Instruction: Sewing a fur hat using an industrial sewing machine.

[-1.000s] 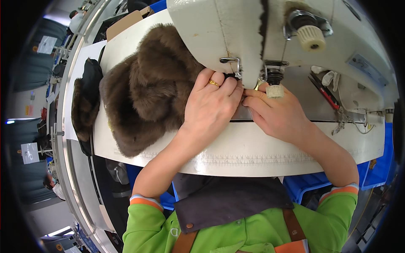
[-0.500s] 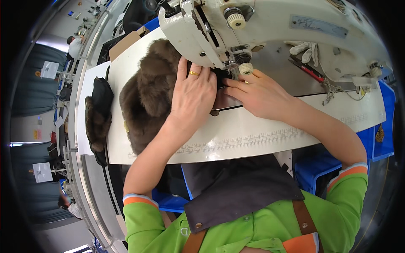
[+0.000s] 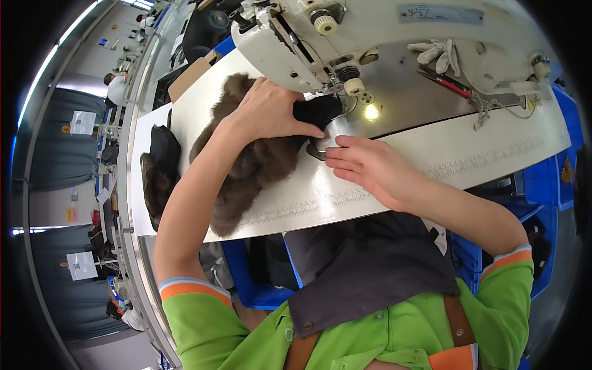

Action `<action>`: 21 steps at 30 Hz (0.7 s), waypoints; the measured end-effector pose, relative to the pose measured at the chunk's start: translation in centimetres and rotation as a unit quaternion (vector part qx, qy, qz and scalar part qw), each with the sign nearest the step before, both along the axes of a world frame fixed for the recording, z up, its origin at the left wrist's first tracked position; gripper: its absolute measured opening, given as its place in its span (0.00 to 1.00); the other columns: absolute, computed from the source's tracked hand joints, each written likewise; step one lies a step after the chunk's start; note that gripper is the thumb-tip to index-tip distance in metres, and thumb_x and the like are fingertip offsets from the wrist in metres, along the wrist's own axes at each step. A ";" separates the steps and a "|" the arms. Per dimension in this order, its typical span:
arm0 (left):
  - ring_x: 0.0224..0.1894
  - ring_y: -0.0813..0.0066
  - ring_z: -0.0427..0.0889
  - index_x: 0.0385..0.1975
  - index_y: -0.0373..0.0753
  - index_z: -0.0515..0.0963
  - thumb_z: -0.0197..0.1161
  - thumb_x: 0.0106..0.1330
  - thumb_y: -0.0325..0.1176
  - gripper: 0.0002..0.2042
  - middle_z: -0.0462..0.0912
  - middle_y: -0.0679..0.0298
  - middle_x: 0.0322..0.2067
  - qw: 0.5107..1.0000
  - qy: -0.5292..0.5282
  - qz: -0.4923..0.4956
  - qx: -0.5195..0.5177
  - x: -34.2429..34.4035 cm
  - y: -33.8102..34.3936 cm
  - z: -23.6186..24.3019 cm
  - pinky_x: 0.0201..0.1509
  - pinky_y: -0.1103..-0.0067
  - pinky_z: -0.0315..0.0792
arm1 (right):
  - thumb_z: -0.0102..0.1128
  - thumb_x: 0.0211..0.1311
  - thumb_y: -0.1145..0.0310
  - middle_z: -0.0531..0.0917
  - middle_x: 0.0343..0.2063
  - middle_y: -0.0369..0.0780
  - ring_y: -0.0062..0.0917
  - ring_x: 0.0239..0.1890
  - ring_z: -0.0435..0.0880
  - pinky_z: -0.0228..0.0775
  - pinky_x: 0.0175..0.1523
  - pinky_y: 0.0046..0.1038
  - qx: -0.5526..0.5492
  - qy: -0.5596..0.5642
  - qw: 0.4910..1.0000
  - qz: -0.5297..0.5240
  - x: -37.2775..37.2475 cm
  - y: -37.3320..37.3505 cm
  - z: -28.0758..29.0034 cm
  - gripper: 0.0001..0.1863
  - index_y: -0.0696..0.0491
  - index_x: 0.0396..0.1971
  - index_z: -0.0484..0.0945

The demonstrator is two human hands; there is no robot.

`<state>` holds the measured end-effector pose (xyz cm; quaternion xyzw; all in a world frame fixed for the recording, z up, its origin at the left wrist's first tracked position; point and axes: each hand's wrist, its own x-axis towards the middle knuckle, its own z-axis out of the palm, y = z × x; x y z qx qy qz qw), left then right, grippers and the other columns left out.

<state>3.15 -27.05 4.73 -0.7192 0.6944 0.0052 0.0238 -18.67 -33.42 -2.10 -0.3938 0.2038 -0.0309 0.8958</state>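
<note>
At the sewing machine [image 3: 394, 37], my left hand [image 3: 268, 111] is closed over a brown fur piece [image 3: 265, 169], its thumb stretched along the black fabric [image 3: 317, 111] joined to the fur. That fabric's right end lies beside the needle area, under the machine head. Most of my left fingertips are hidden behind the hand and the fur. My right hand [image 3: 373, 169] holds nothing; its fingers are stretched out to the left above the white table [image 3: 431, 160], a little to the right of the fur and nearer to me than the needle.
Behind the right hand lie a white glove [image 3: 441, 57], a red-handled tool [image 3: 453, 85] and a chain [image 3: 484, 114]. Another dark fur and black fabric piece [image 3: 161, 163] rests at the left. Blue bins [image 3: 262, 290] hang below the table edge. Other people sit far left.
Both hands have come away from the needle. The left hand moved left and now grasps the fur, which shifted toward me; the right hand drew back toward the table's near edge.
</note>
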 end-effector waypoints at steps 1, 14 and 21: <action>0.49 0.52 0.81 0.36 0.33 0.83 0.75 0.44 0.55 0.30 0.85 0.52 0.40 1.000 0.002 -0.004 0.000 -0.1 -0.2 0.0 0.57 0.69 0.71 | 0.49 0.70 0.71 0.68 0.63 0.50 0.37 0.67 0.66 0.60 0.70 0.36 0.058 0.001 0.998 -0.016 0.6 0.3 -0.5 0.29 0.65 0.67 0.55; 0.35 0.76 0.79 0.36 0.30 0.83 0.66 0.53 0.44 0.20 0.84 0.62 0.32 0.829 0.427 0.207 0.295 4.0 -1.2 -0.5 0.44 0.79 0.71 | 0.41 0.73 0.72 0.78 0.44 0.40 0.27 0.46 0.78 0.74 0.52 0.29 0.210 0.019 0.970 -0.120 4.8 2.6 -0.8 0.13 0.57 0.52 0.69; 0.43 0.77 0.78 0.47 0.29 0.77 0.65 0.56 0.39 0.22 0.81 0.61 0.40 0.735 0.539 0.303 0.278 2.9 -1.6 -0.1 0.50 0.80 0.73 | 0.49 0.73 0.65 0.80 0.31 0.42 0.29 0.31 0.83 0.81 0.36 0.28 0.098 0.030 0.988 -0.117 5.9 1.6 -1.3 0.12 0.60 0.42 0.74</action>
